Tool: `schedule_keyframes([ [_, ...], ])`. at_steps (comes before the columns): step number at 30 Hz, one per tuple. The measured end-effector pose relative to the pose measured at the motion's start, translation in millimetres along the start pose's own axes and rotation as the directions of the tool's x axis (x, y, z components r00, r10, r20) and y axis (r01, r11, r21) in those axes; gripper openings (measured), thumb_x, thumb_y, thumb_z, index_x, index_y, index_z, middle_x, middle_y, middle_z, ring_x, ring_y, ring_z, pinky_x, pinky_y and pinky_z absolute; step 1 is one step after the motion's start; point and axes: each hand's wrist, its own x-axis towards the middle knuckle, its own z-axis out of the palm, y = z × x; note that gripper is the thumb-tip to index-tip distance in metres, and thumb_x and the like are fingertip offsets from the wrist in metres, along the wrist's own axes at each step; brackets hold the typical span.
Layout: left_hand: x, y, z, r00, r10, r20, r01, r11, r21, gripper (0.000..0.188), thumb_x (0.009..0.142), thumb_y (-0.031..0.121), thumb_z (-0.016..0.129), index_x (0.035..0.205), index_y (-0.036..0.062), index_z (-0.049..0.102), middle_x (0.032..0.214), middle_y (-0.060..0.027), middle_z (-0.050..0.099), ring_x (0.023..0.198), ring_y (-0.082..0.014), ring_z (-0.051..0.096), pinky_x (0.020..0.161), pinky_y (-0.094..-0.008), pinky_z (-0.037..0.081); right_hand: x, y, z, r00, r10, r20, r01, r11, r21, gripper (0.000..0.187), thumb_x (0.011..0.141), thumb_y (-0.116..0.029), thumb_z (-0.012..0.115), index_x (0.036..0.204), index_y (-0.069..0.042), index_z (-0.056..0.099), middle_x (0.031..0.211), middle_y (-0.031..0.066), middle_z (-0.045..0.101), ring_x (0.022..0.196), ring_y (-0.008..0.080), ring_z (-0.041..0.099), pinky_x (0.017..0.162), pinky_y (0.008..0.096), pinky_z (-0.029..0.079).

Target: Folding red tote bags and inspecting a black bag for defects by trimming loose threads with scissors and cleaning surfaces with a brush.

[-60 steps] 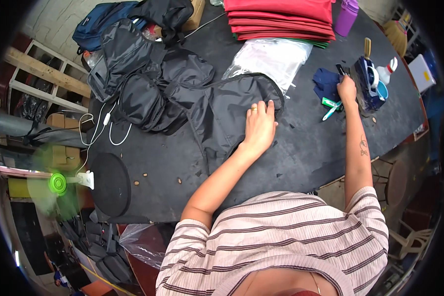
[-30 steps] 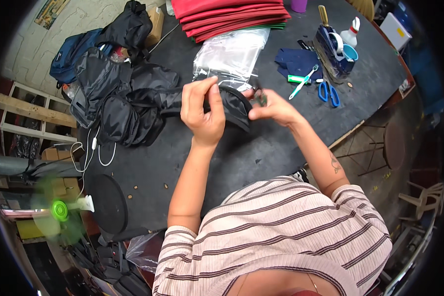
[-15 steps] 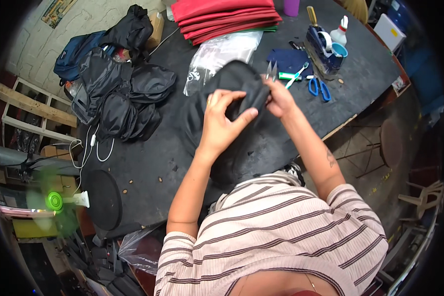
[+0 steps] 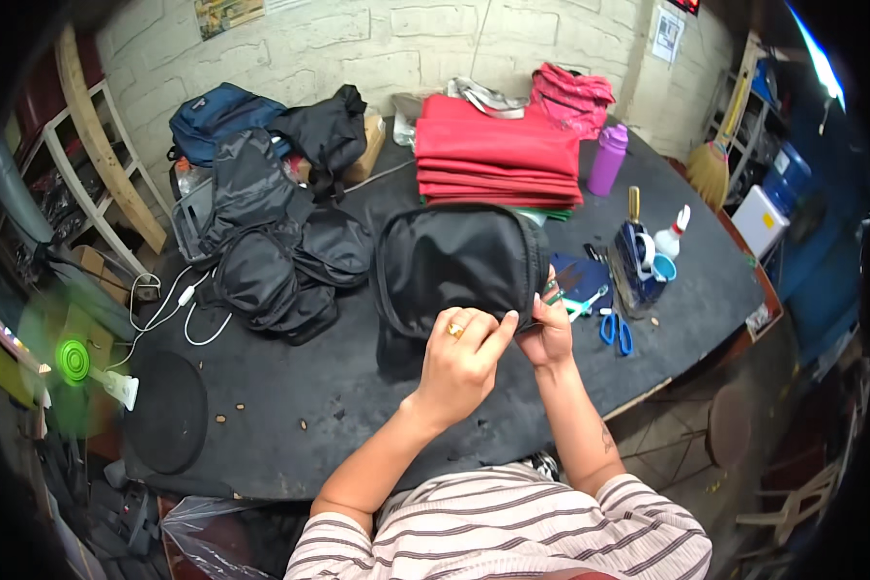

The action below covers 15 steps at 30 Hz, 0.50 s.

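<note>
Black fabric piece (image 4: 459, 261) at centre of frame, rim already seamed; work looks partway, remainder unclear. Left hand (image 4: 462, 362) closed, seemingly pinching its lower right edge. Right hand (image 4: 548, 333) curled round small snips (image 4: 553, 293), beside same edge. Black bags (image 4: 256, 271), left of frame, unhandled. Poster (image 4: 227, 14), upper left; white sheet (image 4: 667, 37), upper right: print illegible.

At the frame's centre a bag (image 4: 459, 266) is before a fabric stack (image 4: 498, 155) on the table (image 4: 290, 459), with a bottle (image 4: 606, 161) just right of the stack, a heap of bags (image 4: 256, 251) at left, a fan (image 4: 72, 360) at lower left, and, right of centre, scissors (image 4: 616, 333) before a box (image 4: 626, 259) beside a spray bottle (image 4: 670, 240).
</note>
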Motion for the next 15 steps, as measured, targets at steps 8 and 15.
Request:
schedule_keyframes([
  [8,-9,-65,47,0.785,-0.604,0.137,0.585,0.650,-0.485,0.018,0.078,-0.002,0.069,0.095,-0.0045,0.064,0.081,-0.0046,0.059,0.071,-0.0102,0.058,0.067,-0.0237,0.048,24,30,-30,0.938,-0.173,-0.299,-0.028,0.824,-0.566,0.027,0.082,-0.004,0.071,0.102,-0.006,0.052,0.087,-0.0014,0.057,0.079,0.0097,0.058,0.073,0.0254,0.049],
  [15,-16,-87,105,0.697,-0.687,0.205,0.574,0.363,-0.734,0.015,0.084,-0.003,0.063,0.099,-0.0031,0.066,0.087,-0.0040,0.066,0.077,-0.0076,0.059,0.072,-0.0224,0.048,21,13,-38,0.823,-0.555,-0.122,0.007,0.225,-0.974,0.041,0.077,-0.015,0.078,0.108,-0.003,0.055,0.101,0.0041,0.053,0.087,0.0151,0.052,0.074,0.0294,0.044],
])
